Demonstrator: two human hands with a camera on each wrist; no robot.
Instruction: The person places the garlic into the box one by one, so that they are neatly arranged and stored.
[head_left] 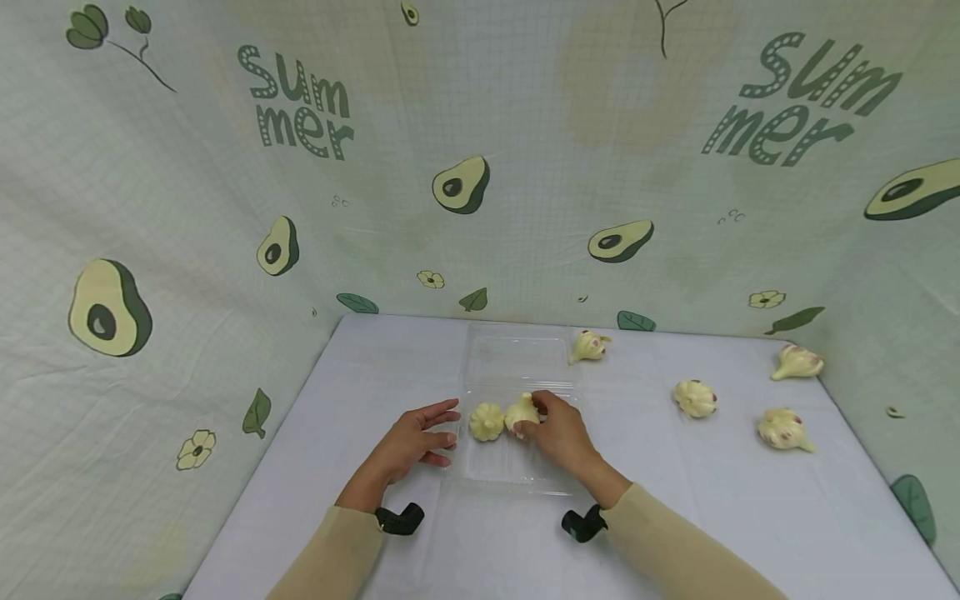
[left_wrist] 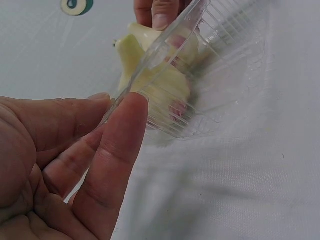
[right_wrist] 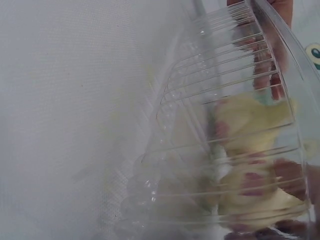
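Observation:
A clear plastic clamshell container (head_left: 487, 471) lies on the table with its lid (head_left: 517, 354) folded back, away from me. Two pale garlic bulbs sit side by side in its base. My right hand (head_left: 562, 437) grips the right garlic bulb (head_left: 519, 414) between thumb and fingers. The left garlic bulb (head_left: 487, 422) stands free of both hands. At the container's left side, my left hand (head_left: 412, 440) pinches the thin rim (left_wrist: 131, 82) between thumb and fingertips, as the left wrist view shows. Through the ribbed wall, the right wrist view shows both bulbs, purple-tinged.
One garlic bulb (head_left: 590, 345) lies beside the lid's right edge. Farther right are three more: a near one (head_left: 695, 398), one at the back (head_left: 798, 362) and one in front (head_left: 784, 429). A printed cloth (head_left: 525, 275) walls the white table (head_left: 645, 517) behind and at both sides.

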